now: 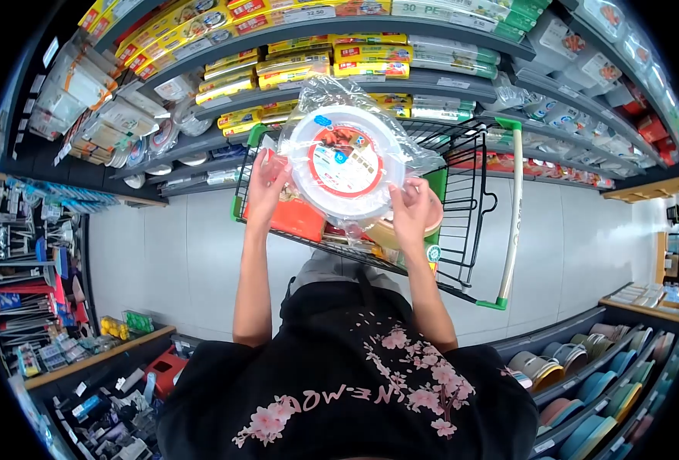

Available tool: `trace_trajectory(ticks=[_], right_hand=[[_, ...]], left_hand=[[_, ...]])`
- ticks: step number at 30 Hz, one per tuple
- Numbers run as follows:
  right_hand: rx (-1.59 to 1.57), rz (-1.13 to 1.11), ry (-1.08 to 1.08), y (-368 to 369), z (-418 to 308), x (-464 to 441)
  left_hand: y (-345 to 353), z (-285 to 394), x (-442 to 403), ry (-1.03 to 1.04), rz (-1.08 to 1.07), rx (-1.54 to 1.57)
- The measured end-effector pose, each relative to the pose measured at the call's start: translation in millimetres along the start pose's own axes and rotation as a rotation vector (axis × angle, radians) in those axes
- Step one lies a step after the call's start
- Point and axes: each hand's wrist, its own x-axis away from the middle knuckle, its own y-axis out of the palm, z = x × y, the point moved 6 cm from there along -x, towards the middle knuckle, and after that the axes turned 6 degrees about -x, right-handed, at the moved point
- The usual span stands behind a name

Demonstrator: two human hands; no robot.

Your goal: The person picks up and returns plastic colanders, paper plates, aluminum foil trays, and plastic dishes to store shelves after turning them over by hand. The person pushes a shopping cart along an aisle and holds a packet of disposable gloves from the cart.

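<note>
A clear plastic pack of white disposable plates (305, 157) with a round red-edged label is held up over the shopping cart. My left hand (266, 188) grips the pack's left edge, fingers closed on the wrapping. On the lower right edge, my right hand (410, 207) pinches the same pack. Beneath it, the black wire shopping cart (462, 222) with green corners holds a red item (297, 220) near my left hand and a round pinkish item (434, 215) behind my right hand. The pack partly hides the cart's contents.
Shelves ahead carry yellow boxed rolls (293, 73) and bagged goods. The cart's pale handle (514, 222) stands to the right. Basins (585, 437) fill racks at lower right; brushes and tools (32, 284) hang at left. Grey floor tiles (194, 261) lie around the cart.
</note>
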Motion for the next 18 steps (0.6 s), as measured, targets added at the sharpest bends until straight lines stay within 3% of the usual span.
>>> trace_trajectory(ticks=[2,4,10,12,13,18], right_hand=[[0.0,-0.013,0.031,3.3,-15.0,4.3],[0.079,-0.054,0.011,14.4,-34.9,11.9],[-0.004,-0.195,0.049,82.1,-54.3,24.4],[0.007,-0.247,0.052,113.8,-57.5,31.5],[0.019,-0.278,0.07,132.7,-57.4,34.3],[-0.093,-0.467,0.171,232.7,-41.1,70.3]], left_hand=[[-10.8,1.3,7.6,-0.003,0.048,-0.019],[-27.6,19.1,19.9,0.185,0.15,-0.347],[-95.8,72.0,66.8,0.273,0.356,-0.643],[-114.1,78.5,78.1,-0.002,0.06,-0.085],[-134.0,70.0,79.0,0.102,0.08,-0.024],[-224.6,59.8,116.8,0.078,0.185,0.213]])
